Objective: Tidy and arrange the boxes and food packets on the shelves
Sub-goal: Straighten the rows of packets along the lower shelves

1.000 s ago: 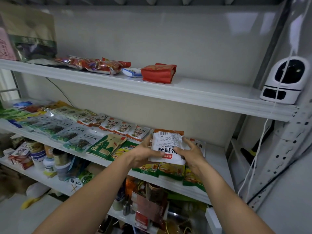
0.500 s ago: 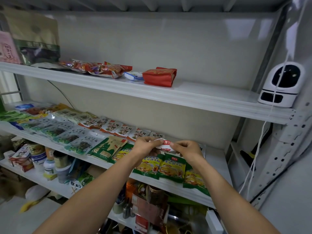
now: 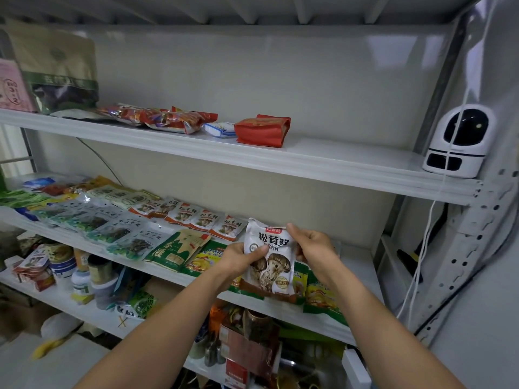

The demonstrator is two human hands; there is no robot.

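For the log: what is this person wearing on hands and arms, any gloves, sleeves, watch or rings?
Nothing worn shows. The left hand and right hand are bare: no gloves, no visible rings. The left forearm and right forearm run bare to the frame edge, with no sleeve, watch or bracelet.

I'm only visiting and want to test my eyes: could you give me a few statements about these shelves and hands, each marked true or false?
1. The left hand and the right hand both hold the mushroom packet. True.
2. A white camera device stands at the right end of the top shelf. True.
3. The mushroom packet lies flat on the top shelf. False: it is held upright, front towards us, over the middle shelf.
4. The red pouch sits on the middle shelf. False: it lies on the top shelf, apart from the camera device.
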